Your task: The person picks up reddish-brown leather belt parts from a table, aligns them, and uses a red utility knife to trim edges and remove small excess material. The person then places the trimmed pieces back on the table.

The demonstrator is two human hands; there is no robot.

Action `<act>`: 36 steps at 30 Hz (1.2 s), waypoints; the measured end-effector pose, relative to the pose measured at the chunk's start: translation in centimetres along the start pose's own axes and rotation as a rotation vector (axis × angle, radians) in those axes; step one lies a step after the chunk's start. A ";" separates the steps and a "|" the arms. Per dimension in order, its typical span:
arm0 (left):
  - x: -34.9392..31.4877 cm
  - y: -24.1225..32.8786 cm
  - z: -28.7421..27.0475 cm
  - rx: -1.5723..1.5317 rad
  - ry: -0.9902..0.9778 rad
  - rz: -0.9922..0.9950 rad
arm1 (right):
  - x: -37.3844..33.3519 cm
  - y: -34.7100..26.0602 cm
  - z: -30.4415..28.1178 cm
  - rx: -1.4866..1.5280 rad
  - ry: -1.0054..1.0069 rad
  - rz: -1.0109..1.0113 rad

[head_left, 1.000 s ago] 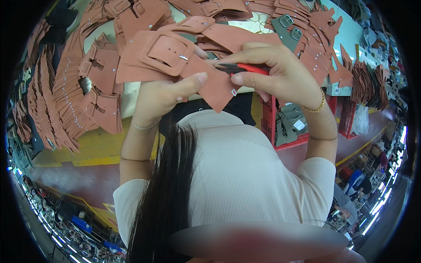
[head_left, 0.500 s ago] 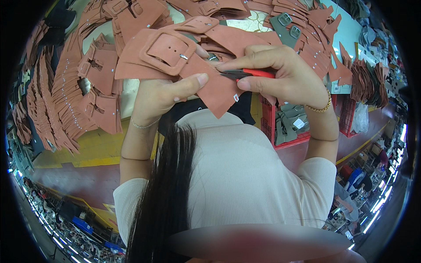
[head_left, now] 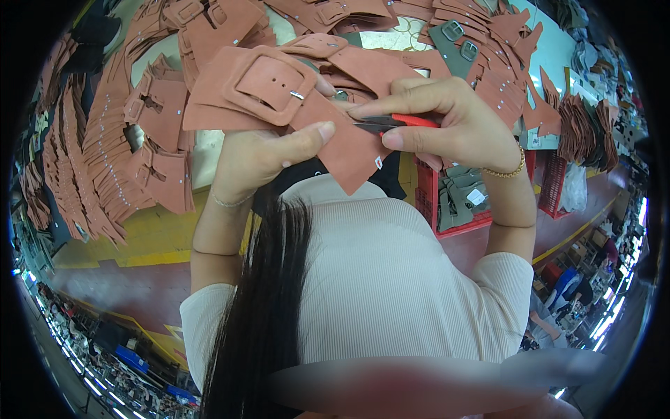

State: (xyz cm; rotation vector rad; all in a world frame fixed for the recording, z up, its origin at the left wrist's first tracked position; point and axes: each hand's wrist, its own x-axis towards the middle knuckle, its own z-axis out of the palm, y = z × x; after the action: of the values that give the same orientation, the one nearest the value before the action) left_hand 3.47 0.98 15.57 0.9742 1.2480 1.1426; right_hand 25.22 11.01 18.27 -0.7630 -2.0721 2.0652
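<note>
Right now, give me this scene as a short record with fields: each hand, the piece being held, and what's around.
Left hand: grips a coral piece, thumb on top
Right hand: holds red-handled snips, dark blades close to the piece's edge
Piece details: square buckle, pointed end, small white mark near it
Table: stacked coral pieces
Right of torso: red crate with grey-green pieces

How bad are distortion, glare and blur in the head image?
Head view: fisheye bends edges toward a dark rim; white light strips glare at right; a smooth grey-and-red oval blur covers the bottom; the salmon-coloured piece with a square buckle and red-handled, dark-bladed snips look reasonably sharp.
</note>
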 end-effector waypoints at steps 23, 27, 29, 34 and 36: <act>0.0 -0.2 -0.1 -0.025 0.024 -0.025 | 0.1 0.1 0.7 0.028 0.032 -0.022; 0.0 -0.1 -0.1 -0.022 0.010 0.007 | 0.0 0.0 0.6 -0.101 0.055 -0.056; -0.1 0.1 0.0 0.015 0.005 -0.072 | 0.1 0.2 0.8 -0.204 0.096 -0.097; -0.1 -0.3 1.6 -0.107 0.103 0.053 | 0.1 0.7 1.7 -0.356 0.255 -0.235; 0.0 -0.4 1.7 -0.090 0.121 0.082 | 0.2 0.9 1.9 -0.422 0.316 -0.250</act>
State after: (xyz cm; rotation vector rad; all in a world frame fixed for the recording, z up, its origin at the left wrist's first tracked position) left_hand 5.21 0.98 15.37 0.9069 1.2503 1.3272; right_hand 24.48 9.27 17.27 -0.7719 -2.2960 1.3008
